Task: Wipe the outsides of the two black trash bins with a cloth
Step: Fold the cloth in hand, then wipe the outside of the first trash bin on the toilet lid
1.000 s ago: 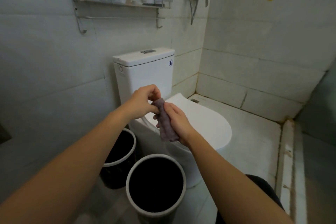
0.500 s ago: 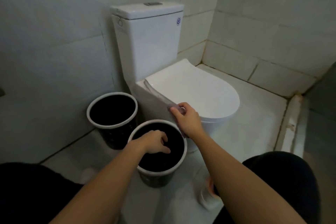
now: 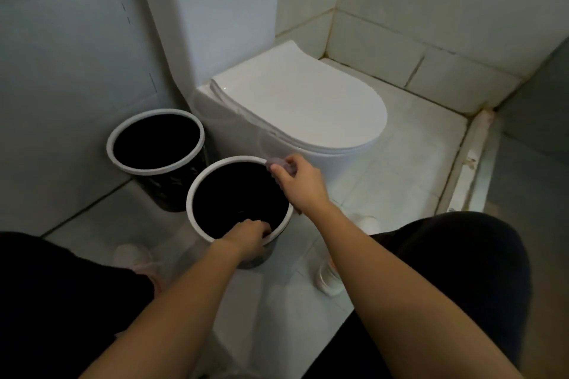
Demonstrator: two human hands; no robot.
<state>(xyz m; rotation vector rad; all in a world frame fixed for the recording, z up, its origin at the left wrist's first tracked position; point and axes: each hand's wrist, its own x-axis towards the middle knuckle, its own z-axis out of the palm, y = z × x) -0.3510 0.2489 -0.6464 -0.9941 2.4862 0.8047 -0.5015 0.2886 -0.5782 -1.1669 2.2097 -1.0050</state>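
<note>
Two black trash bins with white rims sit on the tiled floor left of the white toilet. The near bin has the left hand curled over its front rim, gripping it. The right hand pinches a greyish cloth against the rim's far side. The far bin stands untouched just beside it by the wall.

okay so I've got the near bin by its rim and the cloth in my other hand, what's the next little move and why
Probably bring the cloth down off the rim onto the near bin's black outer wall and start wiping. The right hand pinches the cloth at the far side of the white rim, the left hand grips the near side to steady it, and the job is the outsides, not the rim.
</note>
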